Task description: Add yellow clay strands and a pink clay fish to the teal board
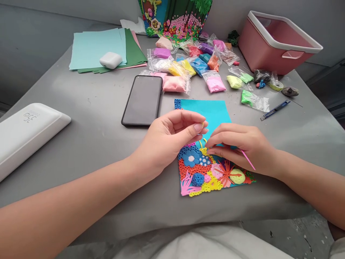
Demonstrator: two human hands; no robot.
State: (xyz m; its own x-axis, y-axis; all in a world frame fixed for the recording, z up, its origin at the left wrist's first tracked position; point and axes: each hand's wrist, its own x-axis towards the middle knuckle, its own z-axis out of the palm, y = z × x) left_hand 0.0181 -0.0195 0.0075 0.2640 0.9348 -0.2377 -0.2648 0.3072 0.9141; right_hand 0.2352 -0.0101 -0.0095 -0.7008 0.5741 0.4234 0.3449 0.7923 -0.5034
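Note:
My left hand [178,133] hovers over the clay picture, thumb and fingers pinched on a tiny bit of yellow clay [202,124] that barely shows. In my right hand [239,144] is a thin pink stick [248,160]; its rear end sticks out below the palm, and its tip is hidden. The right fingertips are beside thin yellow clay strands [201,144] on the picture. This turquoise sheet [205,109] bears a blue clay flower [190,158], orange branching clay [228,173], yellow ringlets [212,184] and pink fronds [188,185] on its lower half.
A black phone [142,100] lies left of the sheet. Behind are bagged clays [175,83], coloured paper [97,43] with a white case [110,60], and another clay picture [175,21]. A pink bin [269,46] and a cutter [275,110] stand right; a white device [29,133], left.

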